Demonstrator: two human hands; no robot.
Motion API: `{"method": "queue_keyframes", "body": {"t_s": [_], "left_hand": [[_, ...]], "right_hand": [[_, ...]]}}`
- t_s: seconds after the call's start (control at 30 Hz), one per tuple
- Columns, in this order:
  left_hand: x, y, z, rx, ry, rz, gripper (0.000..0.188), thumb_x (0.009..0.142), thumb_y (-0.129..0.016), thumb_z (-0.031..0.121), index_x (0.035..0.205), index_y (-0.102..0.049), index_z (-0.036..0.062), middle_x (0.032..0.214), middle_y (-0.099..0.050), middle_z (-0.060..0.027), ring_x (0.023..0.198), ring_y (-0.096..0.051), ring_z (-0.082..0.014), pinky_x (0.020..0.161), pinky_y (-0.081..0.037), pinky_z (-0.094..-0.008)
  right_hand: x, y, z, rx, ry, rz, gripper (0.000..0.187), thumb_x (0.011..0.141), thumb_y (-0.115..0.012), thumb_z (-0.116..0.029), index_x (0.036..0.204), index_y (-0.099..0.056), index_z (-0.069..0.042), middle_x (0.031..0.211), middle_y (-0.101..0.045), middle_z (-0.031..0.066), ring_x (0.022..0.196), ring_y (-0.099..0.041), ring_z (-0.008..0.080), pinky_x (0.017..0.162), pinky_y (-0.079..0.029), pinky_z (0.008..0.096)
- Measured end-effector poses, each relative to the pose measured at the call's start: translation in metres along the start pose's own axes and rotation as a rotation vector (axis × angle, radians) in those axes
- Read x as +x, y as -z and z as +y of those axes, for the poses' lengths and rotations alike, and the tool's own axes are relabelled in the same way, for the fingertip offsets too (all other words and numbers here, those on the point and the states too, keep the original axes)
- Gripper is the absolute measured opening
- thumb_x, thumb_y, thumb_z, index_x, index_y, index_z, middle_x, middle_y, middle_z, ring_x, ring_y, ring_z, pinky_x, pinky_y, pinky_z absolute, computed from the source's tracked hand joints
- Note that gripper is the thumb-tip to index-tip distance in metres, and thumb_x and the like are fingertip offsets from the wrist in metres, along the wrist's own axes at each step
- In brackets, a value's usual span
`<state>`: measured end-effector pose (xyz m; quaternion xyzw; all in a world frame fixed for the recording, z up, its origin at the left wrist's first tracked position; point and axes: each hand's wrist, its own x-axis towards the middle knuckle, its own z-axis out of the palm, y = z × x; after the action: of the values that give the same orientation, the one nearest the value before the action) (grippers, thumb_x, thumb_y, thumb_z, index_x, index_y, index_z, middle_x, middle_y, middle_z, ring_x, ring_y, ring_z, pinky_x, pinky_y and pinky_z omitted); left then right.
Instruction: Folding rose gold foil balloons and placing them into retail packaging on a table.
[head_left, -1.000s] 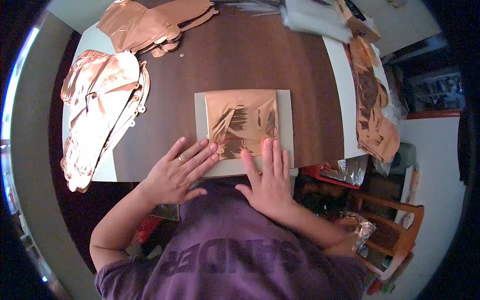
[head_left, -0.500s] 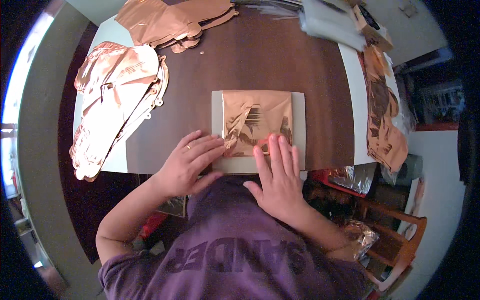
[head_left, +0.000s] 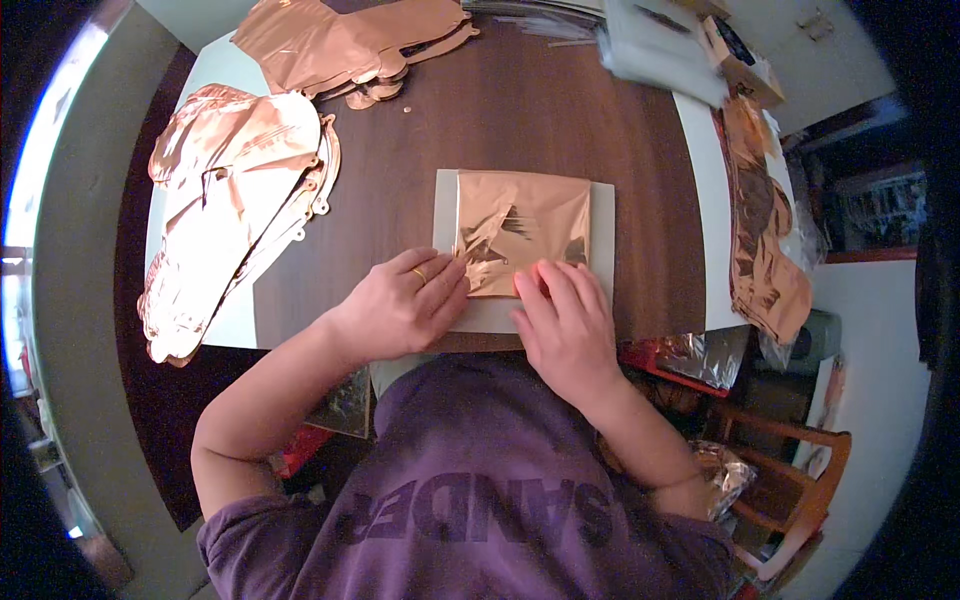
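A folded rose-gold foil sheet, shaped into a near square, lies on a grey card near the table's front edge. Its surface is creased, with dark reflections. My left hand, a ring on one finger, is closed at the left edge of foil and card, its fingers together; the thumb's contact is partly hidden. Bent fingers of my right hand rest slightly apart on the foil's lower right part, a reddish glow at the fingertips. The right thumb lies by the foil's near edge.
Flat rose-gold foil balloons are piled at the left, with another foil pile behind. More foil hangs along the right edge. Clear plastic bags and a small box stand back right. A wooden chair is at lower right.
The card and foil have slid slightly away from me and to the right. My left hand has moved right and its fingers have drawn in; my right fingers have bent.
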<state>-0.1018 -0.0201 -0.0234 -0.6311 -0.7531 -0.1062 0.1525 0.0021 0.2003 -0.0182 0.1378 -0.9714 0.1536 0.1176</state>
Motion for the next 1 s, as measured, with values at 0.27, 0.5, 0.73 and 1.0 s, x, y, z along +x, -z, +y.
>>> {"method": "queue_keyframes", "body": {"t_s": [0.27, 0.5, 0.73, 1.0], "left_hand": [[-0.009, 0.001, 0.0, -0.074, 0.004, 0.037, 0.041, 0.072, -0.059, 0.017, 0.106, -0.064, -0.0045, 0.113, -0.064, -0.0199, 0.104, -0.065, -0.0309, 0.092, -0.053, -0.0422], [-0.019, 0.005, 0.003, -0.199, 0.042, 0.007, 0.035, 0.076, -0.063, 0.015, 0.104, -0.065, -0.0053, 0.117, -0.062, -0.0213, 0.107, -0.064, -0.0344, 0.095, -0.052, -0.0441], [-0.018, 0.0, 0.006, -0.257, 0.093, 0.056, 0.037, 0.072, -0.07, 0.01, 0.105, -0.065, -0.0061, 0.114, -0.062, -0.0202, 0.106, -0.064, -0.0347, 0.093, -0.053, -0.0439], [-0.013, -0.001, 0.031, -0.25, 0.125, 0.056, 0.036, 0.074, -0.071, 0.015, 0.103, -0.066, -0.0047, 0.113, -0.063, -0.0183, 0.108, -0.063, -0.0329, 0.093, -0.051, -0.0433]], "right_hand": [[-0.008, -0.019, -0.016, -0.04, 0.085, -0.109, 0.064, 0.083, -0.068, -0.036, 0.139, -0.049, -0.013, 0.144, -0.038, 0.0233, 0.134, -0.034, 0.0442, 0.107, -0.025, 0.0658], [-0.017, -0.016, -0.023, -0.034, 0.042, -0.254, 0.086, 0.077, -0.072, -0.047, 0.15, -0.034, -0.022, 0.154, -0.023, 0.0218, 0.142, -0.02, 0.0454, 0.109, -0.018, 0.0691], [-0.024, -0.016, -0.011, 0.204, 0.034, -0.099, 0.073, 0.08, -0.071, -0.038, 0.143, -0.043, -0.013, 0.149, -0.031, 0.0245, 0.137, -0.031, 0.0447, 0.11, -0.02, 0.0661], [-0.031, 0.023, 0.017, 0.054, -0.157, 0.079, 0.059, 0.084, -0.066, -0.021, 0.135, -0.048, 0.003, 0.14, -0.045, 0.0218, 0.129, -0.043, 0.0398, 0.108, -0.033, 0.05]]}}
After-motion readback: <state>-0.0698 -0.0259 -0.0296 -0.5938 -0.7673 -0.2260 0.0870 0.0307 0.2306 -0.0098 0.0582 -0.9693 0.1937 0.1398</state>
